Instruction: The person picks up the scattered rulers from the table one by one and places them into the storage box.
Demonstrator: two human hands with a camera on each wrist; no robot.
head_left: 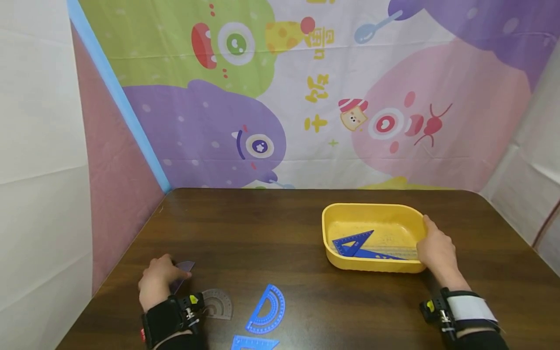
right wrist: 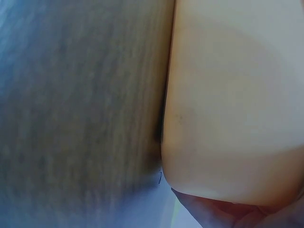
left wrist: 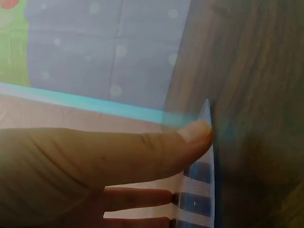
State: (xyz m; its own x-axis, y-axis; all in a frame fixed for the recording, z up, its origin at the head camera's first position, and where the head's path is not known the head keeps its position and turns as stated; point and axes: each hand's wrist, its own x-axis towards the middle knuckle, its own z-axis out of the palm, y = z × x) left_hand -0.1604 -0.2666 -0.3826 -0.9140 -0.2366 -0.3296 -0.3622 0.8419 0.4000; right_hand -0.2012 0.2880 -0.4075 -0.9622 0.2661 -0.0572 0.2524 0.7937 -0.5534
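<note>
My left hand [head_left: 159, 278] is low over the table's left side, pinching a clear, faintly purple plastic sheet with a pointed corner, which looks like a set square [head_left: 185, 266]. In the left wrist view the thumb presses one face of this set square [left wrist: 205, 156] and fingertips touch the other. Most of it is hidden by the hand in the head view. On the right, my right hand [head_left: 438, 248] grips the end wall of a yellow plastic basin [head_left: 372, 265]. Inside the basin lie a blue set square [head_left: 360, 238] and another flat blue piece [head_left: 378, 254].
Beside the left wrist lies a grey see-through protractor [head_left: 224, 304]. A blue protractor [head_left: 280, 307] is to its right, above another blue set square [head_left: 253, 342] cut off by the frame's bottom. The brown table [head_left: 245, 228] ends against a cartoon-printed cloth [head_left: 315, 146].
</note>
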